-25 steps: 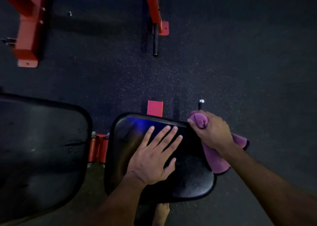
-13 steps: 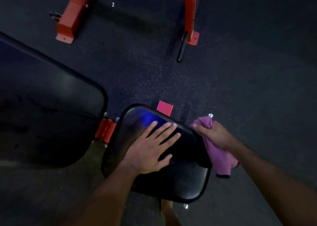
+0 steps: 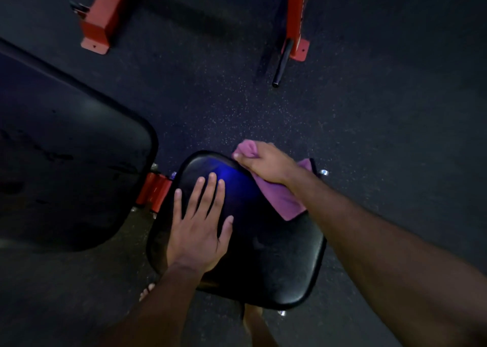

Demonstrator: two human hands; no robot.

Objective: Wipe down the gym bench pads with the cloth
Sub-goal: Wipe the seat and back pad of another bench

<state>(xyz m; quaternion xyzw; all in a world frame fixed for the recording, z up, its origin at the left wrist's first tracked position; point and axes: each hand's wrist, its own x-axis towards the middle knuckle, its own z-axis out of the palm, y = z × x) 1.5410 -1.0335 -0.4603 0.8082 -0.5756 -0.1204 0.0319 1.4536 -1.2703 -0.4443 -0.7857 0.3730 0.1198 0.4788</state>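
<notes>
Your head view very dim, colours muted, noise in dark areas. Blue glow reflects on far end of seat pad (image 3: 237,241); faint sheen on back pad (image 3: 79,162). Speckled floor (image 3: 369,109) lit mid-frame, fading to black at corners. Wide-angle bending at edges. Red frame (image 3: 105,17) slightly smeared. Your forearms shadowed, soft near bottom edge.

Seat pad (image 3: 276,262) under the left hand: glossy, smooth black vinyl.
Cloth (image 3: 279,199) in the right hand: soft matt purple fabric.
Floor (image 3: 369,109) beyond both hands: rough, speckled black rubber.
Frame (image 3: 105,17): painted red metal.
</notes>
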